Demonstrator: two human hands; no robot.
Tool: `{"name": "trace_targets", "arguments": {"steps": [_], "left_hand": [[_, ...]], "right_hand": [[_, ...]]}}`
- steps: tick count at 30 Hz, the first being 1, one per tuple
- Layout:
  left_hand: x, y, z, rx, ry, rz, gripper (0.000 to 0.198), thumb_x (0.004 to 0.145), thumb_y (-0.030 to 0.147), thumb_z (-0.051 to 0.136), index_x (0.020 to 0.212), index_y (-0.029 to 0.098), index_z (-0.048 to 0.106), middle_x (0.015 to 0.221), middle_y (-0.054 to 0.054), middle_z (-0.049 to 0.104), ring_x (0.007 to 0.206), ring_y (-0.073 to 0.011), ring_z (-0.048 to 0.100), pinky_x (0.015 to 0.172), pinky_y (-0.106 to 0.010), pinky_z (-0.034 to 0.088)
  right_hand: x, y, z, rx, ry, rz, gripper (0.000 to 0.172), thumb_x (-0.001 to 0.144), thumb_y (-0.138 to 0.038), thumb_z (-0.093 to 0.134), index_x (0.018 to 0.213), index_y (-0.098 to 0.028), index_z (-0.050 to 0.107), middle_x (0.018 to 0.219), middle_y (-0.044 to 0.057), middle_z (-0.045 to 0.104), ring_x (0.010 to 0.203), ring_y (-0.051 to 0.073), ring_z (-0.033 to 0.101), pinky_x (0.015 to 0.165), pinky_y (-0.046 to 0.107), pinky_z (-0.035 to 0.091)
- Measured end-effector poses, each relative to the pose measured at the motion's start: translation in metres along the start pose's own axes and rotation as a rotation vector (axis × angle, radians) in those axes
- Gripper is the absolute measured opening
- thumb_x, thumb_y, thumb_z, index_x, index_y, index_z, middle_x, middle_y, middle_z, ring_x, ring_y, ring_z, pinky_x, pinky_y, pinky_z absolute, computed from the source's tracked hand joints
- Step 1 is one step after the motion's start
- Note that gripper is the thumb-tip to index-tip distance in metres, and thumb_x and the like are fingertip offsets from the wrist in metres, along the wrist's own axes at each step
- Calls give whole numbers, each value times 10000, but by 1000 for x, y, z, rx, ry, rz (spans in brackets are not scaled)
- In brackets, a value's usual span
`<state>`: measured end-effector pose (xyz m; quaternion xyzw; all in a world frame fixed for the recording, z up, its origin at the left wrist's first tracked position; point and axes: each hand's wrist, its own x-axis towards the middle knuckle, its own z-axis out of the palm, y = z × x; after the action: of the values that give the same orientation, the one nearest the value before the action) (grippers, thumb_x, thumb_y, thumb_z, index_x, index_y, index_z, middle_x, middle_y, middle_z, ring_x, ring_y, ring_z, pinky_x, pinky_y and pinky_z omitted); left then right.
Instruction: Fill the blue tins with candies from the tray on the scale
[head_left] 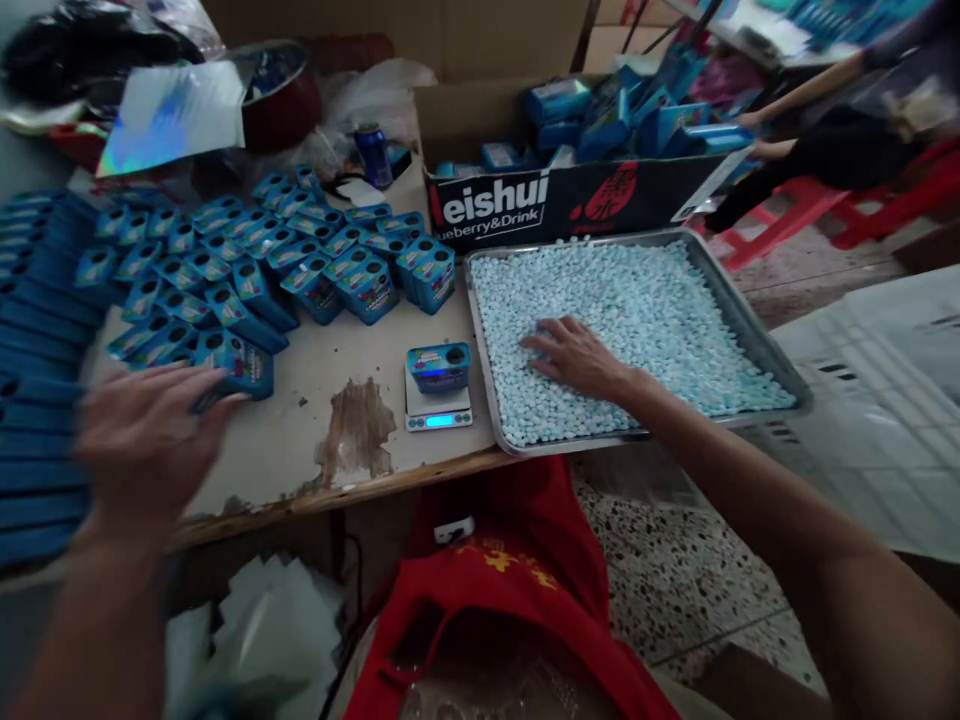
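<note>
My right hand [577, 358] lies on a layer of small pale-blue and white pellets [637, 300], fingers spread, in a shallow metal tray [799, 395]. On the left, my left hand [154, 430] is blurred, its fingers stretched out and thumb apart. Its fingertips are beside a small blue box [251, 368] at the front of a group; whether they touch it I cannot tell. Between my hands, a blue box [437, 370] with a dark round hole in its top stands on a small digital scale [439, 420] with a lit display.
Several holed blue boxes [262, 240] stand at the back left, beside a stack of blue packs [41, 400]. Behind the tray is a black carton [555, 205] of blue packets. A can [373, 155] stands further back. At right, another person's arm [810, 90] reaches toward the carton.
</note>
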<state>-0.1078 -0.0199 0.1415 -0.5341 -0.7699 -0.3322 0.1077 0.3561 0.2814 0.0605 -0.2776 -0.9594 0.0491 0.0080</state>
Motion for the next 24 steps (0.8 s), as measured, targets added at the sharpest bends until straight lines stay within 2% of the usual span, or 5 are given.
{"name": "trace_targets", "arguments": {"steps": [4, 8, 12, 16, 24], "left_hand": [[-7, 62, 71, -119, -23, 216, 450, 931, 764, 840, 1096, 344, 840, 1154, 9, 867, 1170, -356, 792, 1227, -654, 547], [1, 108, 108, -287, -141, 216, 616, 1027, 761, 777, 1402, 273, 772, 1353, -94, 824, 1276, -328, 768, 1175, -521, 599], [3, 132, 126, -426, -303, 159, 862, 903, 547, 1008, 1625, 284, 616, 1583, -135, 693, 1419, -338, 702, 1218, -472, 583], [1, 145, 143, -481, -406, 115, 716, 844, 243, 1052, 1483, 262, 728, 1431, -103, 764, 1321, -310, 746, 1185, -439, 603], [23, 193, 142, -455, -311, 115, 497, 847, 191, 1031, 1294, 248, 822, 1182, -53, 813, 1129, -268, 785, 1027, -370, 629]], "right_hand": [[37, 7, 5, 399, 119, 241, 202, 1025, -415, 740, 1038, -215, 765, 1166, 174, 753, 1081, 372, 699, 927, 438, 512], [51, 18, -2, 753, 334, 501, 397, 1082, -523, 606, 782, -268, 553, 753, 37, 568, 707, 227, 563, 669, 348, 421], [48, 28, -22, 1364, 396, 589, 307, 1068, -454, 546, 810, -288, 552, 628, -69, 326, 507, 143, 229, 492, 305, 256], [49, 24, -27, 2094, 445, 601, 157, 1007, -229, 586, 864, -261, 644, 652, -71, 428, 491, 101, 218, 459, 251, 213], [56, -13, -30, 2135, 502, 327, 336, 959, -403, 822, 783, -280, 564, 815, 6, 630, 607, 142, 432, 449, 272, 306]]}}
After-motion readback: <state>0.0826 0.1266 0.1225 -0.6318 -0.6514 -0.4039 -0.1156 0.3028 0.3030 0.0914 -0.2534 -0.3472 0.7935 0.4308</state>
